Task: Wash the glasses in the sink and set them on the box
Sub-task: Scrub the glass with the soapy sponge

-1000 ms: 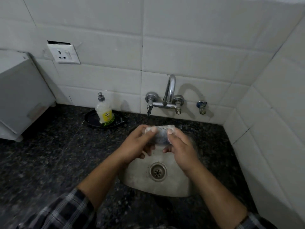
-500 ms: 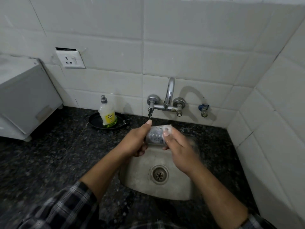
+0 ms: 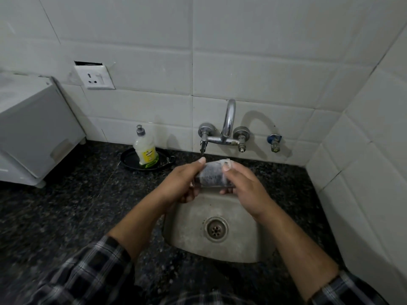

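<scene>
Both hands are gripping one clear glass over the sink's back edge: the left hand is wrapping its fingers around one end, the right hand the other (soap bottle standing near the counter's back edge).

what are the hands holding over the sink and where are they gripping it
A glass, held sideways between both hands: the left hand grips one end, the right hand the other.
</scene>
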